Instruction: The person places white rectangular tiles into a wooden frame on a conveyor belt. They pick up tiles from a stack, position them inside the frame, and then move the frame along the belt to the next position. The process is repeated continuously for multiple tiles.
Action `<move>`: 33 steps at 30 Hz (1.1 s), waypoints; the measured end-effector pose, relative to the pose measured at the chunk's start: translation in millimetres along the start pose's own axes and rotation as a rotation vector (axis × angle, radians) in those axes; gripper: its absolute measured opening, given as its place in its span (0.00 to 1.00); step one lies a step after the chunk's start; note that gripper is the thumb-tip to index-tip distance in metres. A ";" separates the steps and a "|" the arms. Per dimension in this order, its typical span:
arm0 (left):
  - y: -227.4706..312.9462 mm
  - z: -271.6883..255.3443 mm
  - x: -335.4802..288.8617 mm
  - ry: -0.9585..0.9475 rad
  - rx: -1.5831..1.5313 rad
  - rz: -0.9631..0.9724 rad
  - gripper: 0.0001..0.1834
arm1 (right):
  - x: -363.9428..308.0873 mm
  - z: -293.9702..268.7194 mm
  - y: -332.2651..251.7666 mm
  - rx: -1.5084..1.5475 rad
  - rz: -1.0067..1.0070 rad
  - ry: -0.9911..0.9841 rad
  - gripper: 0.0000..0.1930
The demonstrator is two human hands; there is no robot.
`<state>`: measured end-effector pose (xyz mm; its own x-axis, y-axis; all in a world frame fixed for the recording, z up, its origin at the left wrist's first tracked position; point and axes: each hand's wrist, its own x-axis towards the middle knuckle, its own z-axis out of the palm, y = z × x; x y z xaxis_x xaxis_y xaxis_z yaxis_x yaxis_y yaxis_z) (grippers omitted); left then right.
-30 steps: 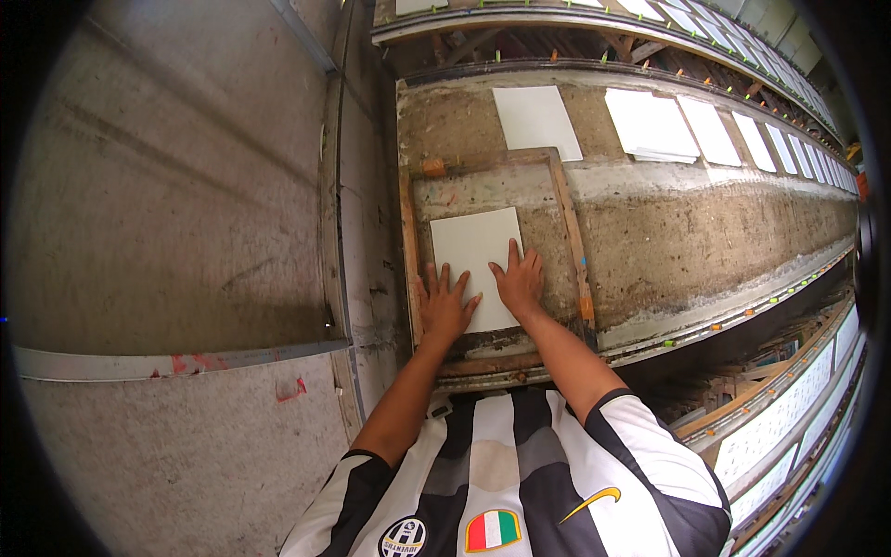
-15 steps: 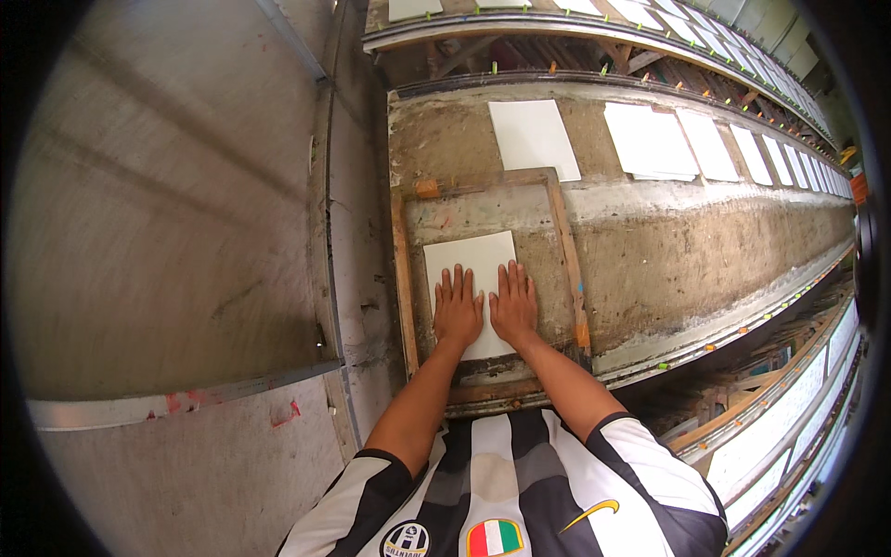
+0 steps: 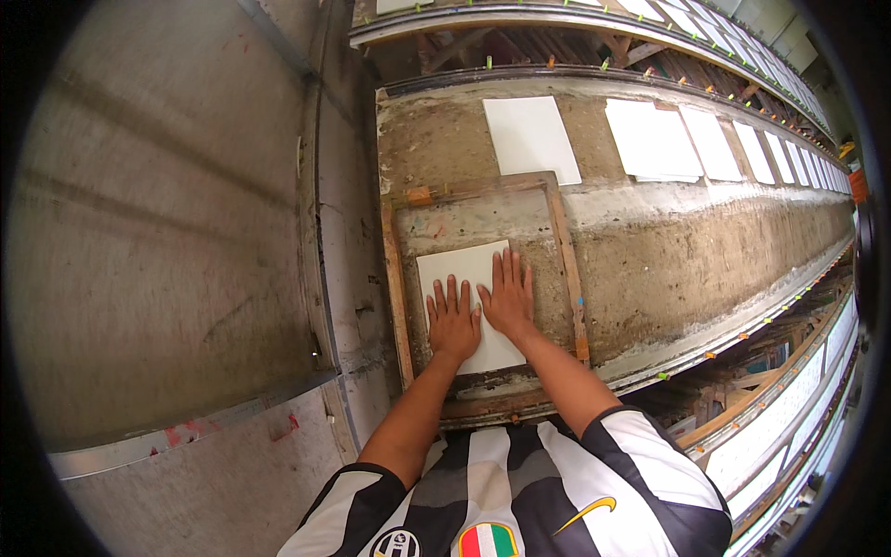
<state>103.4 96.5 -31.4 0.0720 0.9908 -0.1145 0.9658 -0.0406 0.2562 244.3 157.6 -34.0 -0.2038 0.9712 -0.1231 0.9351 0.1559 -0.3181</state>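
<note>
One white sheet [image 3: 469, 261], blank on its upper face, lying flat and slightly askew within the opening of a wooden frame [image 3: 564, 241], closer to the frame's left rail than to its right. One left hand [image 3: 454, 320], palm down on the left part of the sheet; grip apart, fingers extended and fanned. One right hand [image 3: 508, 295], palm down on the right part, set a little farther forward, its outer fingers passing over the sheet's right edge; grip likewise apart, fingers nearly straight. The thumbs point toward each other, near one another. Frame: worn brown timber, an orange patch [image 3: 420, 195] at the far left corner, a small blue mark [image 3: 581, 302] on the right rail. Support: one long, stained brown surface [image 3: 668, 246], running away to the right. Upon it, beyond the frame: one second sheet [image 3: 531, 139], its near edge meeting the far rail, whether under it or against it cannot be told; one overlapping stack [image 3: 652, 139] of white sheets; a row of further sheets [image 3: 711, 144] receding rightward. Along the near edge: green and orange clips [image 3: 664, 376]. At left: one large grey panel [image 3: 176, 232], scuffed. At lower centre: one black-and-white striped shirt [image 3: 520, 473], worn by the person.
</note>
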 end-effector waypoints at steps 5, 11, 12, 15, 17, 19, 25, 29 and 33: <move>5.6 -9.2 3.3 -0.108 0.039 -0.047 0.34 | -53.0 6.2 5.4 0.041 -0.025 -0.021 0.39; 6.1 -6.7 1.7 -0.124 0.036 -0.046 0.34 | -19.7 -12.0 -5.4 0.036 -0.023 0.007 0.39; 4.4 -4.1 1.9 -0.102 0.061 -0.040 0.34 | -14.3 -8.6 -6.0 0.033 -0.021 0.004 0.39; 1.4 -1.3 -0.1 -0.093 0.093 -0.036 0.34 | -9.8 -3.7 -4.2 0.031 -0.021 0.000 0.40; 2.7 -2.7 -1.6 -0.095 0.068 -0.033 0.35 | -12.2 0.4 -5.8 0.017 -0.030 0.023 0.39; -1.0 -2.0 0.2 -0.079 0.022 -0.036 0.35 | -10.9 3.4 -5.6 0.006 -0.043 0.026 0.39; 7.5 -9.3 2.7 -0.072 -0.012 -0.055 0.34 | -21.3 -8.6 14.4 0.065 -0.112 0.089 0.34; 8.3 -14.8 1.9 -0.079 -0.023 -0.082 0.35 | 0.3 -70.6 43.1 0.549 0.072 0.250 0.26; 8.1 -5.0 2.6 -0.049 0.013 -0.058 0.35 | 66.5 -109.8 140.4 1.086 0.458 0.554 0.25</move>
<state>110.2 99.3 -24.8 0.0274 0.9840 -0.1760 0.9717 0.0150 0.2356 393.9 263.9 16.4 0.4586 0.8826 -0.1033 0.1235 -0.1784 -0.9762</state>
